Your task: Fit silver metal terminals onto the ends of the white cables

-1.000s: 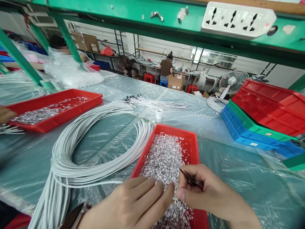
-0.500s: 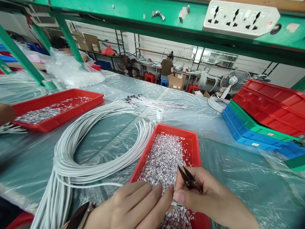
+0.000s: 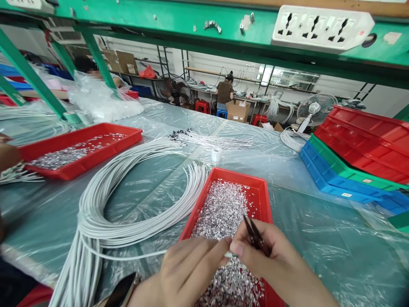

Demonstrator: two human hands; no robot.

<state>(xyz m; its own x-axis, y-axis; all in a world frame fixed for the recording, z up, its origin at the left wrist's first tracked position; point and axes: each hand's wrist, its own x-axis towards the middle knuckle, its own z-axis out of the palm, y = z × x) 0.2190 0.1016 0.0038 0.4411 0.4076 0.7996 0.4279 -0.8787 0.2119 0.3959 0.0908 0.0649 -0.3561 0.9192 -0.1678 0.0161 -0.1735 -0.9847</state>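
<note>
My left hand (image 3: 193, 266) is closed around a white cable (image 3: 137, 257) near its end, over the front of a red tray (image 3: 266, 198). Small shiny metal pieces (image 3: 220, 207) cover much of the tray's floor. Dark thread snips (image 3: 254, 233) are held in my right hand (image 3: 271, 260), blades pointing up and slightly apart. Its thumb and forefinger meet at the cable's tip, where a small bit of green shows. Whether they also pinch a metal piece is hidden. The cable runs leftward to a large coiled bundle of white cables (image 3: 96, 226).
A second red tray (image 3: 134, 135) of metal pieces stands at left, beside another person's hand (image 3: 8, 155). Stacked red, green and blue trays (image 3: 361, 149) stand at right. A tape roll (image 3: 216, 154) and black-ended cables (image 3: 207, 139) lie behind. A green beam with a power strip (image 3: 322, 30) crosses above.
Both hands have shifted slightly, and the fingers are closer together at the cable tip. The snips tilt more upright. The other person's hand at left has moved a little.
</note>
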